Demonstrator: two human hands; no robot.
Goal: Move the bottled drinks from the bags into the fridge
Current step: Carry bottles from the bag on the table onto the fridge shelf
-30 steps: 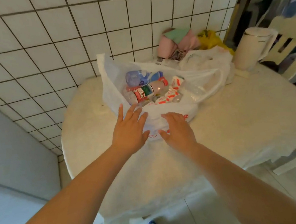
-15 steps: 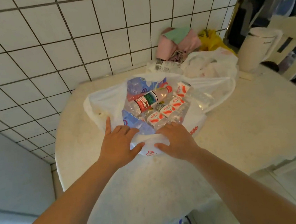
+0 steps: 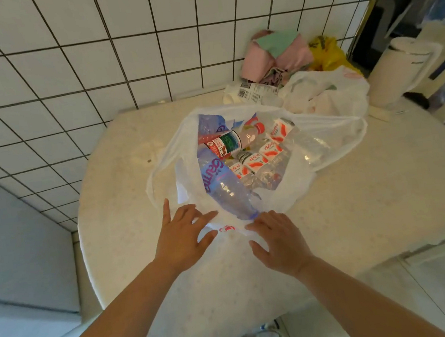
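Bottled drinks lie heaped inside an open white plastic bag [image 3: 294,185] on the round pale tabletop [image 3: 370,202], seen from the head camera. A large blue-tinted bottle [image 3: 223,187] slants along the bag's left side, its narrow end down by the near rim; behind it lies a bottle with a red and green label [image 3: 224,144] and a pinkish cap end, and to the right are several small clear bottles with red and white labels [image 3: 256,162]. The left hand [image 3: 184,235] rests flat on the bag's near edge, fingers [image 3: 203,218] spread and released, grasping nothing. The right hand [image 3: 278,242] lies beside it on the plastic, its fingers likewise loose and open, just beside the blue bottle's tip. A second white bag [image 3: 326,94] sits behind the first, near the tiled wall [image 3: 94,58], with a pink and green bundle [image 3: 278,52], a yellow bag [image 3: 327,53] and a white kettle [image 3: 400,67] at the far right.
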